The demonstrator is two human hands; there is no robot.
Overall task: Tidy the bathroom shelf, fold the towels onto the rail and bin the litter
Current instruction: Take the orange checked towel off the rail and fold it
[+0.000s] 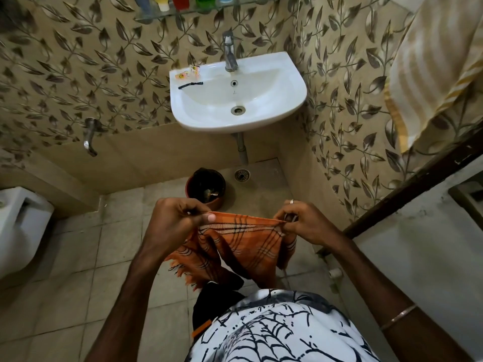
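Head view: orange checked cotton towel (243, 241) stretched level in front of the white ceramic basin (261, 121), long axis left-right. Top corners pinched by left hand (180, 218) and right hand (303, 223), equally near; rest hanging below, ready for halving.

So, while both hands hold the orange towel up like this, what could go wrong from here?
1. The left hand and right hand only pinch the top edge of the orange towel; a slip could drop it onto the floor.
2. The open bin stands just beyond the towel, so a falling corner might land in the litter.
3. The wrappers on the sink rim could slide into the basin.
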